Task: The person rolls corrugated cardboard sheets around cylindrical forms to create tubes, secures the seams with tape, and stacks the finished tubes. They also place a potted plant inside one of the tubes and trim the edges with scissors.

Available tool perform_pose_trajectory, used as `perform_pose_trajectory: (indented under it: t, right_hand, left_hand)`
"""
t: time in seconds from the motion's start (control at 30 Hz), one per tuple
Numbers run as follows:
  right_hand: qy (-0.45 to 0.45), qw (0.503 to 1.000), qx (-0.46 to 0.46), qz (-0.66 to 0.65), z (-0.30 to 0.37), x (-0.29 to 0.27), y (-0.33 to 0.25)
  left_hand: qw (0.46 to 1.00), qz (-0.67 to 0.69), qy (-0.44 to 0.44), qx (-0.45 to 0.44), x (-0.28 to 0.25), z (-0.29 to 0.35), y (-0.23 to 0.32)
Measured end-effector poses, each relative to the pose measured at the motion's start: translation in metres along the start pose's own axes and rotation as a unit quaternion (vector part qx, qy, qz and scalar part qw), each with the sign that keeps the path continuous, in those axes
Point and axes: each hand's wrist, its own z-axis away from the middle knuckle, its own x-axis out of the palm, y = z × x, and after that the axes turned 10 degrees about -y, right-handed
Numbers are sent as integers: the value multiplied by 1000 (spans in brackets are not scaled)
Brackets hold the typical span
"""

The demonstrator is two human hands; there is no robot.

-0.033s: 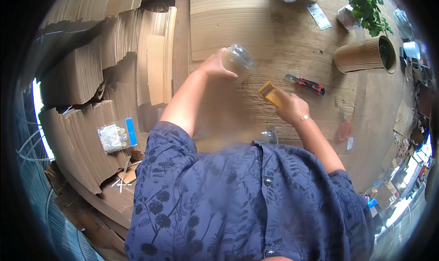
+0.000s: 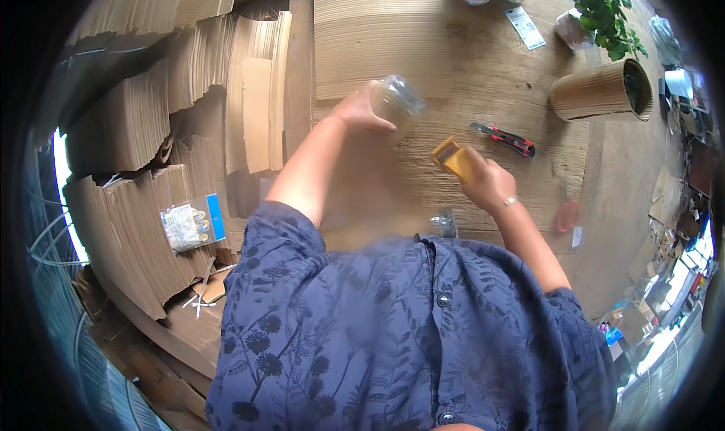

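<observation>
My left hand (image 2: 355, 112) is wrapped around a clear plastic container (image 2: 402, 103), which it holds tilted above the table. Blur hides the container's lower part. In my right hand (image 2: 491, 183) is a yellow tool (image 2: 455, 158) with a flat, wide end pointing toward the container; its exact kind is not clear. The tool and the container are apart. Just beyond my right hand, a red and black utility knife (image 2: 504, 140) lies on the wooden table (image 2: 521, 99). Close to my body, another clear plastic piece (image 2: 444, 222) is partly hidden by my shirt.
Stacked corrugated cardboard (image 2: 128, 121) fills the left side, with a small plastic packet (image 2: 189, 225) on it. A corrugated sheet (image 2: 377, 38) lies ahead. To the right are a cardboard-wrapped pot (image 2: 596, 93), a leafy plant (image 2: 604, 16), a white label (image 2: 525, 28) and red-handled scissors (image 2: 568, 215).
My right hand and the yellow tool have shifted slightly to the right. My left hand and the container have moved very slightly to the right.
</observation>
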Motion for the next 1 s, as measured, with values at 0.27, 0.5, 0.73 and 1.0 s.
perform_pose_trajectory:
  t: [0.27, 0.5, 0.73, 1.0]
  right_hand:
    - [228, 948, -110, -195, 70, -28, 89]
    - [206, 938, -228, -158, 50, -61, 57]
    - [-30, 961, -220, 165, 34, -87, 25]
    - [110, 959, -225, 134, 48, -64, 101]
  left_hand:
    - [928, -372, -23, 28, 100, 29, 129]
    - [921, -381, 58, -52, 153, 49, 81]
    - [913, -399, 36, -71, 148, 51, 75]
    - [869, -491, 55, 32, 170, 50, 89]
